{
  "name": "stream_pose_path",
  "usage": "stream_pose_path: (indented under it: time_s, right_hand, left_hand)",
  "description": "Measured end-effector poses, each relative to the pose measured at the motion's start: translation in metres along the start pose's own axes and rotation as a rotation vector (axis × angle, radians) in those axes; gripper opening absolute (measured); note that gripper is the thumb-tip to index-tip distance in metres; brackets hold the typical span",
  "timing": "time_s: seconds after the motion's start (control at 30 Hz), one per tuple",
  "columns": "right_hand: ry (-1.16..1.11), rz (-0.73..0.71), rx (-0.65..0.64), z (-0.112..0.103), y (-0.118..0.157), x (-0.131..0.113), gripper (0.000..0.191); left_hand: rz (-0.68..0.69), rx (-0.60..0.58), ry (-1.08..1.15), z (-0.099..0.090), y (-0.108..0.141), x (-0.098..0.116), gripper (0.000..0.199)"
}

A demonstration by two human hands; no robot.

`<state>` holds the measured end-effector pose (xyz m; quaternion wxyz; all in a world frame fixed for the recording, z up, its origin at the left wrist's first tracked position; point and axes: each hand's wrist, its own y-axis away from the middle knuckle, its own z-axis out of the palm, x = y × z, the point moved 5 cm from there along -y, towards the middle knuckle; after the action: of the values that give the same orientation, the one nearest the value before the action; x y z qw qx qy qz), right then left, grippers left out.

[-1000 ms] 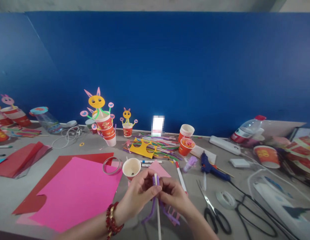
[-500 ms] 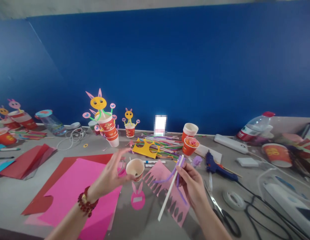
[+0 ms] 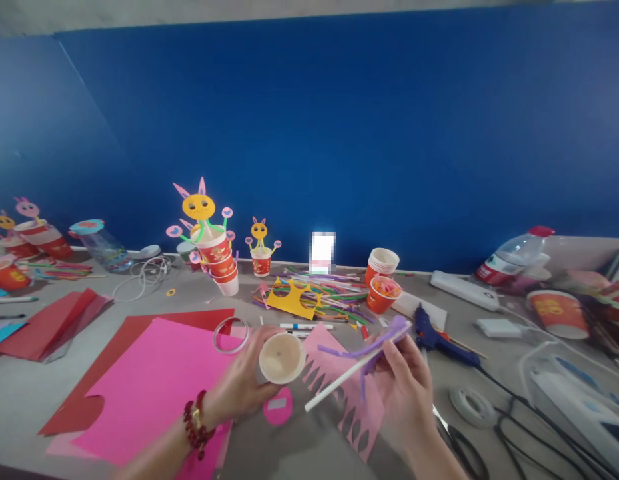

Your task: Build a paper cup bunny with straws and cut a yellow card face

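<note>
My left hand (image 3: pixel 244 380), with a red bead bracelet at the wrist, is wrapped round a paper cup (image 3: pixel 282 359) whose open top faces me. In my right hand (image 3: pixel 404 373) is a white stick (image 3: pixel 339 380) with purple pipe cleaners (image 3: pixel 346 350) at its upper end; the stick slants down to the left. Below the cup lies a pink paper rabbit head (image 3: pixel 278 408), its ears hidden behind the cup and hand. Pink paper with cut-out petal shapes (image 3: pixel 356 427) lies under the stick.
Pink sheets (image 3: pixel 154 387) cover the left front. Behind are a yellow scrap (image 3: pixel 292 299), pipe cleaners (image 3: pixel 339 287), stacked cups with a paper figure (image 3: pixel 214 250) and red cups (image 3: pixel 382 293). At right are a glue gun (image 3: pixel 442 340), tape (image 3: pixel 472 407), scissors (image 3: pixel 459 440) and cables.
My left hand has closed round the cup and lifted it slightly right. My right hand has moved right, the stick now tilts flatter, and its purple end overlaps where the purple piece lay.
</note>
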<state>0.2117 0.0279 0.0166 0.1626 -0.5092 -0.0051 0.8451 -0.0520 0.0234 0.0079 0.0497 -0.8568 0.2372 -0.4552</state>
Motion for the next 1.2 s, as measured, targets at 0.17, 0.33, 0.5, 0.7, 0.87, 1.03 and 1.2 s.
stream_pose_path:
  time_s: [0.17,0.33,0.5,0.7,0.87,1.03,1.2]
  right_hand:
    - [0.194,-0.375,-0.17,0.012,0.02,-0.046,0.007]
    - [0.624,-0.668,-0.442,0.034,0.031,-0.08,0.018]
    - [0.743,-0.66,-0.634,0.056,0.027,-0.079,0.019]
    - [0.741,-0.706,-0.721,0.07,0.029,-0.067,0.023]
    - [0.75,-0.692,-0.73,0.065,0.029,-0.062,0.024]
    - [0.688,-0.709,-0.763,0.061,0.028,-0.06,0.03]
    - [0.652,-0.669,-0.801,0.061,0.025,-0.057,0.03]
  left_hand:
    - [0.064,-0.125,0.134,0.013,-0.008,0.023,0.07]
    - [0.096,-0.232,0.286,0.035,-0.014,0.032,0.079]
    - [0.12,-0.225,0.343,0.041,-0.007,0.023,0.072]
    - [0.171,-0.215,0.41,0.042,-0.004,0.018,0.073]
    - [0.151,-0.222,0.438,0.041,-0.005,0.016,0.072]
    - [0.143,-0.221,0.418,0.04,-0.004,0.013,0.073]
    - [0.113,-0.243,0.433,0.043,-0.004,0.012,0.071]
